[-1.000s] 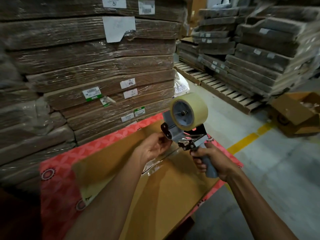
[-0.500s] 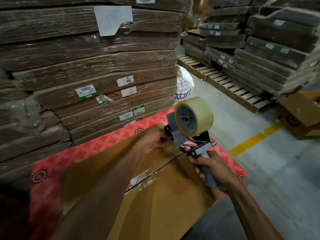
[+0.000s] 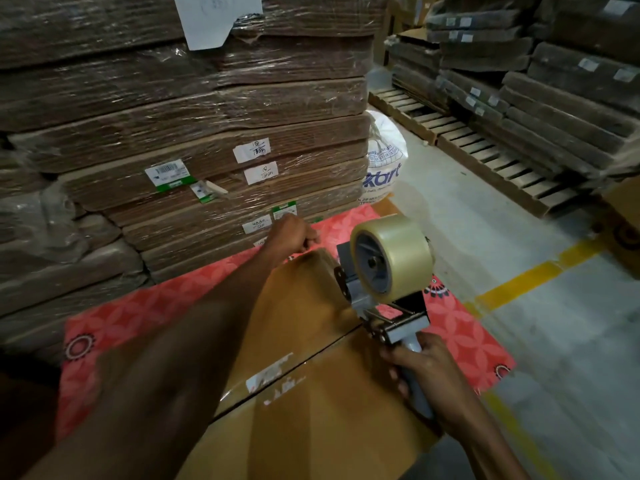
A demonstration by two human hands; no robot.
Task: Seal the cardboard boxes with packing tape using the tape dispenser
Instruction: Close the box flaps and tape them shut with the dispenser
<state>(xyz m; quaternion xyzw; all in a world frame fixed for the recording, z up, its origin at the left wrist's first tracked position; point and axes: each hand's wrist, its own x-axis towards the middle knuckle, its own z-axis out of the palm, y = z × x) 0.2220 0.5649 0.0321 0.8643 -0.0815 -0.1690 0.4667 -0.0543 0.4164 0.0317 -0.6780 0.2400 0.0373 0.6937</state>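
Reaching farther than before, left hand [image 3: 292,237] curls at box [image 3: 311,420] edge, hold unclear; right hand [image 3: 427,370] grips dispenser [image 3: 389,271].

Wrapped cardboard stacks [image 3: 207,116], seemingly flattened; pallets [image 3: 485,147]

Right hand [image 3: 427,374] grips the tape dispenser [image 3: 401,325] by its handle, fingers wrapped around it. Left arm extends forward beyond the grip. Left hand [image 3: 292,235] has its fingers curled; what it holds, if anything, is indiscernible.
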